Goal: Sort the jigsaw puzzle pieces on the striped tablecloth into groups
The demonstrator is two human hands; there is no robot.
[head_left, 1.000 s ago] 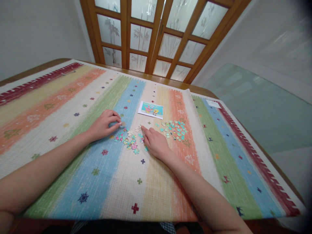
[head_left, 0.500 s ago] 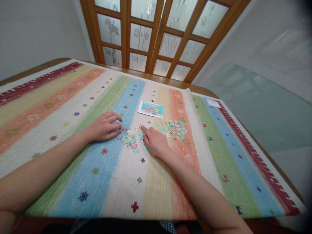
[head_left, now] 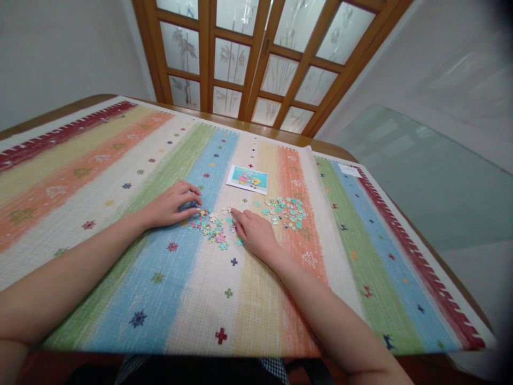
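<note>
A mixed pile of small jigsaw pieces [head_left: 214, 231], pink, teal, yellow and pale, lies on the striped tablecloth between my hands. My left hand [head_left: 173, 204] is at the pile's left edge, fingers curved and apart, with the thumb tip close to the nearest pieces. Nothing shows in its grasp. My right hand [head_left: 255, 233] rests at the right side of the pile. Its index finger stretches out to pale puzzle pieces [head_left: 226, 210], and the other fingers are curled under. Whether the fingertip presses on a piece is too small to tell.
A second, mostly teal group of jigsaw pieces [head_left: 287, 210] lies to the right. Behind the piles is a cartoon picture card [head_left: 247, 179]. A white paper slip [head_left: 349, 170] sits near the far right edge of the tablecloth [head_left: 208, 299]. Wooden glazed doors [head_left: 247, 64] stand beyond the table.
The fingers of my left hand have opened wider, its thumb lower and apart from the index finger. My right hand has shifted only slightly, still by the pale pieces.
</note>
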